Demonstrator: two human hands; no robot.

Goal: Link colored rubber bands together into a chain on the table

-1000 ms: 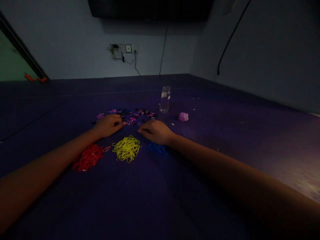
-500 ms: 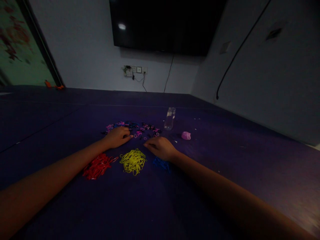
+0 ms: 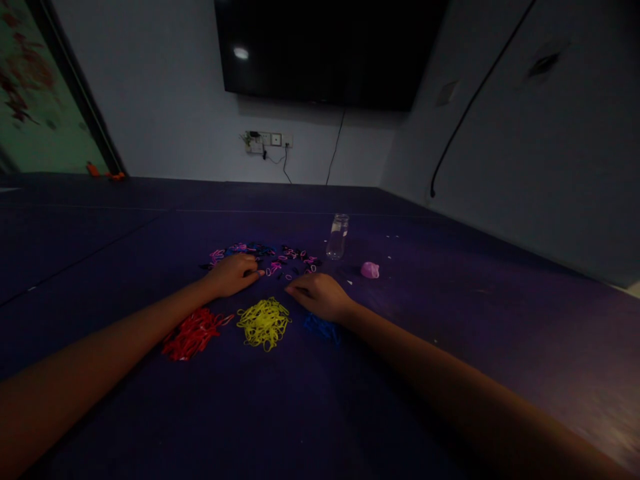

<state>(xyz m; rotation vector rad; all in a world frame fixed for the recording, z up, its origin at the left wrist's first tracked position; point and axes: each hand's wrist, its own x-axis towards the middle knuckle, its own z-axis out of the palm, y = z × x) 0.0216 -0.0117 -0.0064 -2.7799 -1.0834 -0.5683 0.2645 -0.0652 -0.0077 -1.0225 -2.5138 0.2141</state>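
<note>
My left hand (image 3: 234,274) rests on the purple surface at the near left edge of a loose mix of pink, black and blue rubber bands (image 3: 250,248). Its fingers are loosely bent, with the thumb apart from them and nothing visible between. Opposite it, my right hand (image 3: 320,295) lies low with its fingers stretched to the left; no held thing shows. Under its wrist side is a pile of blue rubber bands (image 3: 323,328), partly covered. A yellow rubber band pile (image 3: 264,324) lies between my forearms, and a red rubber band pile (image 3: 193,335) sits beside my left forearm.
A clear bottle (image 3: 337,238) stands uncapped beyond my right hand. Right of it lies a small pink object (image 3: 370,270), perhaps a cap. White scraps dot the purple surface (image 3: 225,413). On the wall are a dark television (image 3: 330,53) and sockets (image 3: 267,140) with cables.
The whole view has shifted very slightly. Both hands and the rubber band piles keep their places relative to each other.
</note>
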